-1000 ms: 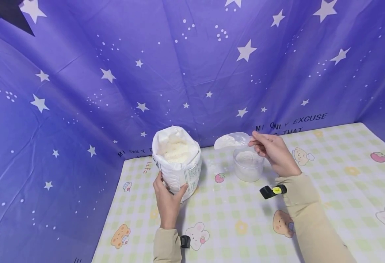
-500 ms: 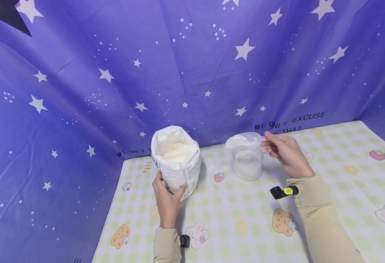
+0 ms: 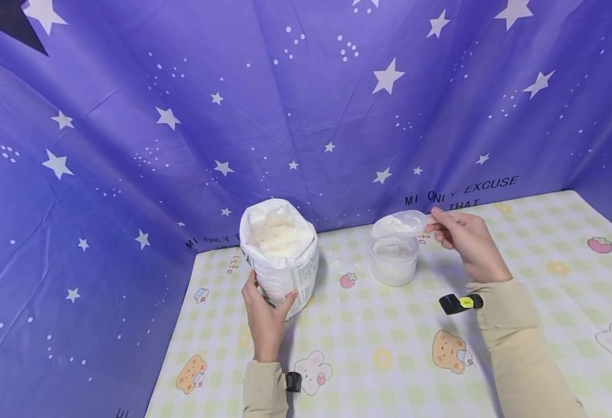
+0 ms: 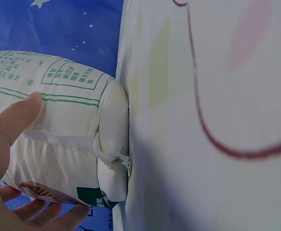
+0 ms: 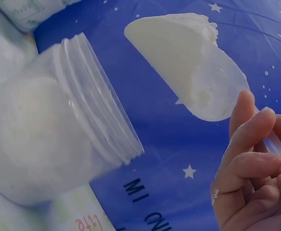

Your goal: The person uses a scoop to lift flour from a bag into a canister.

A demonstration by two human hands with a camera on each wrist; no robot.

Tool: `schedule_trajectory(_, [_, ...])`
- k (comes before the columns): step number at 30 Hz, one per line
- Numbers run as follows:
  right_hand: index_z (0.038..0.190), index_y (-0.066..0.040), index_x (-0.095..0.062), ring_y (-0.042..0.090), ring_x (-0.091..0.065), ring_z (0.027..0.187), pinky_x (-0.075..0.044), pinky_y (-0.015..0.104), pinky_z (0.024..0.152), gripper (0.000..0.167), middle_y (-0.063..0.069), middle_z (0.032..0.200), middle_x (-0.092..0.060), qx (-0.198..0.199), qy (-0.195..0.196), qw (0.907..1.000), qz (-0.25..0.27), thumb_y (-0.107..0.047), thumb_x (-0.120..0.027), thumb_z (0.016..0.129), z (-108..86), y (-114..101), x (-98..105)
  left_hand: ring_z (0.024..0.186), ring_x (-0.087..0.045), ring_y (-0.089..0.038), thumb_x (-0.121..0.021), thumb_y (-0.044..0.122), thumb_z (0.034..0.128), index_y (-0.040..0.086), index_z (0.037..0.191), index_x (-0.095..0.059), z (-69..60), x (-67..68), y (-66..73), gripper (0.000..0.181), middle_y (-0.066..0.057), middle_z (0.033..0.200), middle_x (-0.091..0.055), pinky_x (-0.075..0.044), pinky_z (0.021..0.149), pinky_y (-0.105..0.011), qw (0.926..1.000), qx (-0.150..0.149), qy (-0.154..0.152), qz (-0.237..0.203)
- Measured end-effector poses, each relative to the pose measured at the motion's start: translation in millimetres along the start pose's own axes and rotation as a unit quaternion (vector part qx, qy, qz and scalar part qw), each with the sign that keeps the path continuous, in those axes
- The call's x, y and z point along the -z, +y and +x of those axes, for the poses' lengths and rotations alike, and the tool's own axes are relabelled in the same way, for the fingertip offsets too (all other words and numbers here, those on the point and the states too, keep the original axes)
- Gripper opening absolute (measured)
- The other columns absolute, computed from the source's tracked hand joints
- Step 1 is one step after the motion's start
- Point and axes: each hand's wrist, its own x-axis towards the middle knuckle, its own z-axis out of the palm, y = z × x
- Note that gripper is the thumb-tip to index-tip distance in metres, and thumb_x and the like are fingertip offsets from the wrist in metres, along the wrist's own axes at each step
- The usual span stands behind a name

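Observation:
My left hand [image 3: 268, 319] grips the lower front of a white bag [image 3: 302, 290], thumb on one side and fingers on the other. The bag stands upright with its top open, full of off-white powder [image 3: 280, 239]. Between finger and thumb, my right hand [image 3: 465, 241] pinches the handle of a clear plastic scoop [image 3: 414, 220]. White powder heaps in the scoop's front part, as the right wrist view shows. The scoop hangs above the mouth of a clear round jar [image 3: 393, 273], apart from it in the right wrist view. Inside the jar lies white powder.
A green-and-white checked tablecloth [image 3: 360, 331] with cartoon prints covers the table. Behind it hangs a blue curtain [image 3: 306, 104] with white stars. Faint white powder specks lie on the cloth between bag and jar.
My right hand has moved to the right, carrying the loaded scoop from the jar's left side to above its mouth. My left hand stays on the bag.

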Motion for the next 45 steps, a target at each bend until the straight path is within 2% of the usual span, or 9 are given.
schedule_trajectory(5, [0.094, -0.004, -0.074, 0.004, -0.053, 0.06, -0.042, 0.017, 0.051, 0.037, -0.006, 0.076, -0.071, 0.013, 0.002, 0.9998, -0.013, -0.04, -0.064, 0.095, -0.6, 0.2, 5.0, 0.13, -0.047, -0.035, -0.09, 0.023, 0.0711, 0.005, 0.15, -0.03, -0.1, 0.1, -0.4, 0.101, -0.018, 0.138, -0.043, -0.045, 0.106, -0.051, 1.0, -0.002, 0.001, -0.002])
schedule_trajectory(10, [0.096, -0.002, -0.074, 0.005, -0.053, 0.06, -0.042, 0.017, 0.052, 0.041, -0.009, 0.073, -0.069, 0.02, 0.012, 0.9972, -0.071, -0.041, -0.061, 0.097, -0.9, -1.4, 8.8, 0.13, -0.047, -0.035, -0.09, 0.023, 0.0712, 0.004, 0.15, -0.031, -0.1, 0.4, -0.6, 0.101, -0.018, 0.138, -0.043, -0.044, 0.108, -0.051, 1.0, -0.003, 0.001, -0.007])
schedule_trajectory(19, [0.099, -0.001, -0.071, 0.004, -0.051, 0.06, -0.041, 0.02, 0.051, 0.042, -0.016, 0.068, -0.067, 0.029, 0.032, 0.9847, -0.169, -0.04, -0.055, 0.101, -0.4, -8.7, 9.4, 0.132, -0.045, -0.033, -0.09, 0.024, 0.0712, 0.006, 0.151, -0.031, 1.3, -1.0, -2.8, 0.101, -0.018, 0.14, -0.042, -0.042, 0.11, -0.049, 1.0, 0.002, -0.001, -0.005])
schedule_trajectory(25, [0.105, 0.006, -0.066, 0.007, -0.051, 0.058, -0.036, 0.024, 0.049, 0.051, -0.012, 0.069, -0.07, 0.037, 0.034, 0.9794, -0.195, -0.044, -0.054, 0.1, -1.8, -16.0, 4.3, 0.133, -0.045, -0.033, -0.09, 0.024, 0.0715, 0.006, 0.151, -0.03, 1.3, -0.5, -2.3, 0.101, -0.017, 0.142, -0.041, -0.042, 0.11, -0.05, 1.0, 0.005, -0.004, -0.006])
schedule_trajectory(28, [0.107, 0.007, -0.065, 0.008, -0.053, 0.061, -0.036, 0.025, 0.057, 0.055, -0.012, 0.07, -0.07, 0.038, 0.035, 0.9739, -0.221, -0.047, -0.053, 0.1, -2.9, -18.3, 3.4, 0.133, -0.045, -0.033, -0.09, 0.024, 0.0713, 0.006, 0.151, -0.03, 1.2, -0.4, -1.8, 0.101, -0.017, 0.142, -0.041, -0.043, 0.109, -0.05, 1.0, 0.005, -0.004, -0.005])
schedule_trajectory(32, [0.11, 0.005, -0.067, 0.01, -0.056, 0.064, -0.036, 0.026, 0.068, 0.058, -0.012, 0.071, -0.071, 0.041, 0.043, 0.9646, -0.257, -0.05, -0.053, 0.099, -3.5, -21.3, 1.2, 0.132, -0.046, -0.033, -0.09, 0.024, 0.0712, 0.006, 0.151, -0.03, 1.2, -0.2, -1.3, 0.102, -0.017, 0.141, -0.042, -0.043, 0.109, -0.05, 1.0, 0.003, -0.003, -0.003])
schedule_trajectory(35, [0.107, 0.004, -0.07, 0.011, -0.057, 0.063, -0.038, 0.025, 0.067, 0.054, -0.009, 0.07, -0.071, 0.059, 0.051, 0.9544, -0.288, -0.047, -0.054, 0.099, -2.6, -23.6, -1.7, 0.132, -0.046, -0.034, -0.09, 0.025, 0.0712, 0.006, 0.151, -0.03, 1.4, -0.2, -1.6, 0.102, -0.017, 0.141, -0.042, -0.044, 0.108, -0.05, 1.0, 0.003, -0.004, -0.004])
schedule_trajectory(42, [0.079, -0.006, -0.074, 0.009, -0.056, 0.054, -0.038, 0.027, 0.053, 0.04, -0.001, 0.066, -0.069, 0.143, 0.066, 0.9088, -0.386, -0.034, -0.056, 0.101, -2.9, -31.7, -10.9, 0.131, -0.046, -0.033, -0.09, 0.025, 0.0718, 0.007, 0.151, -0.03, 1.4, -0.1, -2.6, 0.101, -0.017, 0.14, -0.041, -0.044, 0.108, -0.048, 0.9999, 0.009, -0.006, -0.007])
schedule_trajectory(45, [0.073, -0.008, -0.073, 0.009, -0.055, 0.051, -0.038, 0.028, 0.05, 0.039, 0.001, 0.064, -0.068, 0.162, 0.077, 0.8976, -0.403, -0.031, -0.057, 0.1, -3.9, -35.1, -14.0, 0.132, -0.046, -0.033, -0.09, 0.025, 0.0718, 0.007, 0.151, -0.029, 1.2, -0.3, -2.4, 0.101, -0.017, 0.141, -0.041, -0.044, 0.109, -0.049, 0.9999, 0.009, -0.007, -0.007])
